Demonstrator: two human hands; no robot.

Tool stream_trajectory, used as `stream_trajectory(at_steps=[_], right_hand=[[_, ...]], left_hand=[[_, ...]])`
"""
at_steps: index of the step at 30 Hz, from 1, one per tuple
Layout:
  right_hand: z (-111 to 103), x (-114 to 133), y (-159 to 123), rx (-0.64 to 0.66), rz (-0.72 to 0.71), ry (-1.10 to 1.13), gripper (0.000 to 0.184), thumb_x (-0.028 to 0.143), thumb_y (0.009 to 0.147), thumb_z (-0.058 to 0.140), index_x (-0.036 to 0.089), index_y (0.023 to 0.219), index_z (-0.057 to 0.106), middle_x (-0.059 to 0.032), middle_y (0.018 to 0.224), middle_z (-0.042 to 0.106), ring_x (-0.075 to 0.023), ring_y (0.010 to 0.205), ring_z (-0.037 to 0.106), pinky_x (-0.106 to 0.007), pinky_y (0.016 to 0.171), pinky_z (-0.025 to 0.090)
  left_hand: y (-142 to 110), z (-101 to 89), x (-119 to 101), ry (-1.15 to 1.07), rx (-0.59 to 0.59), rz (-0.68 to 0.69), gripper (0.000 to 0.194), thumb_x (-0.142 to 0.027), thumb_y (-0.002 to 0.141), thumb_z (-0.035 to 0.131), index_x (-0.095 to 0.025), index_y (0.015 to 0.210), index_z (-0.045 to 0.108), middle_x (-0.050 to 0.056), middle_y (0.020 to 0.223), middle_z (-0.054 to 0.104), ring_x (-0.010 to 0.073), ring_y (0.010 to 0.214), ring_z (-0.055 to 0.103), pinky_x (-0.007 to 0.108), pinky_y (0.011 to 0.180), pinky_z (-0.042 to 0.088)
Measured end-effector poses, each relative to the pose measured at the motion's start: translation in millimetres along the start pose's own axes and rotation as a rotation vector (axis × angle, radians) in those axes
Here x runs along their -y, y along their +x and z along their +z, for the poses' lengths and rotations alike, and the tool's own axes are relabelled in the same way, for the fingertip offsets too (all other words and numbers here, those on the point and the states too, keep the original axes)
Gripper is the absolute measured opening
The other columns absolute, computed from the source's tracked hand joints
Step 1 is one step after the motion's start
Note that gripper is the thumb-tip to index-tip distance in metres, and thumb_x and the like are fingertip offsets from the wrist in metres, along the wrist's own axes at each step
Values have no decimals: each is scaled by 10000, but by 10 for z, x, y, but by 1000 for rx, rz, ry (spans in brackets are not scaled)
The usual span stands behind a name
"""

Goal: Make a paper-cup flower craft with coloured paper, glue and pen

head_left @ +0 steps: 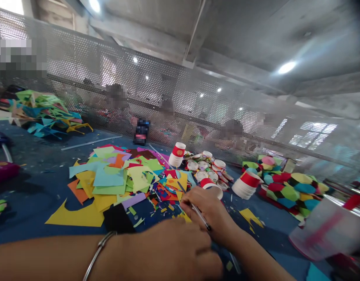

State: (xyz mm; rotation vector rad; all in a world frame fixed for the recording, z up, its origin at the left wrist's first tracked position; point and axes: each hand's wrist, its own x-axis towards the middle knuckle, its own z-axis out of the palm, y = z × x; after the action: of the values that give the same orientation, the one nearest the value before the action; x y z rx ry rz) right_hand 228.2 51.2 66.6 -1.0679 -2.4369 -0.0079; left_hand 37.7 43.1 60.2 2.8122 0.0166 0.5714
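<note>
My right hand (207, 207) is closed around a slim pen (201, 217), its dark tip pointing up and away over small paper scraps (165, 195). Lower and closer, my left hand (177, 249) lies across the front of the view with a silver bracelet (99, 249) on its wrist. Its fingers curl inward, and whatever they may hold is hidden. Just beyond the right hand, a red and white paper cup (211, 188) lies on its side. Cut coloured paper sheets (109, 175) are heaped to the left, and a black piece (119, 217) sits near the left wrist.
Stacked paper cups (177, 155) stand behind a pile of round lids (202, 166). More cups (246, 184) and patchwork paper balls (291, 189) are at right, beside a translucent tumbler (323, 230). A phone (141, 131) leans against the perforated metal screen (168, 89). Folded paper shapes (45, 113) are piled at left.
</note>
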Motion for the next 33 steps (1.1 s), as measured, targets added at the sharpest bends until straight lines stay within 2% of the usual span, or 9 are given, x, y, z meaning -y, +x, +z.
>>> stream_trajectory(at_steps=[1,3,6,8,11,14,20,29,33], right_hand=[[-17,-27,-7,5,6,-19,166,239,1001,507,195,888,620,-62,852,666,-203,800,571,-329,705,426],[-58,-86,-30,22,8,-66,165,217,992,494,190,926,642,-70,859,676,-211,801,590,-341,701,428],[-128,-181,-75,36,41,-119,177,199,995,492,194,985,669,-76,900,705,-219,835,626,-357,732,453],[-175,-246,-104,23,61,-116,192,188,992,494,196,1036,680,-94,985,729,-232,904,653,-370,773,483],[-234,-321,-134,22,69,-116,243,150,967,488,189,1100,687,-109,1065,742,-246,964,674,-394,823,516],[-263,-340,-142,55,66,-139,287,112,947,464,183,1083,707,-110,1031,755,-247,928,688,-401,812,532],[-227,-292,-148,139,-33,-99,359,16,856,508,253,976,750,-56,875,756,-223,865,681,-379,802,498],[-230,-258,-141,263,48,-43,336,54,892,505,244,975,769,-38,920,790,-209,865,711,-383,807,510],[-238,-227,-119,261,50,-44,326,53,887,527,251,957,775,-28,910,797,-214,851,720,-400,819,515]], left_hand=[[-12,28,134,116,-27,-50,155,-209,911,535,-227,1037,623,89,966,696,257,925,623,380,778,483],[-51,-6,369,213,-42,-256,164,-133,879,520,-194,966,645,89,938,708,242,880,644,368,781,483],[-123,-185,616,295,-42,-573,184,-145,877,505,-197,922,676,75,955,718,240,897,647,349,768,480],[-176,-308,712,344,-11,-666,171,-184,892,510,-195,888,681,82,954,720,241,907,641,341,770,468],[-275,-450,803,369,-34,-710,219,-272,933,484,-188,824,654,78,873,700,222,819,615,320,680,417],[-413,-543,904,399,-147,-730,258,-330,950,460,-193,788,605,58,817,668,184,726,573,302,607,341],[-634,-530,1121,372,-147,-758,327,-396,935,471,-189,699,562,35,692,619,153,628,517,292,564,282],[-528,-443,981,324,-100,-743,253,-381,934,493,-216,792,622,35,790,677,182,698,565,291,599,317],[-466,-386,917,342,-66,-750,242,-368,920,509,-209,790,636,50,816,691,204,731,597,295,593,332]])
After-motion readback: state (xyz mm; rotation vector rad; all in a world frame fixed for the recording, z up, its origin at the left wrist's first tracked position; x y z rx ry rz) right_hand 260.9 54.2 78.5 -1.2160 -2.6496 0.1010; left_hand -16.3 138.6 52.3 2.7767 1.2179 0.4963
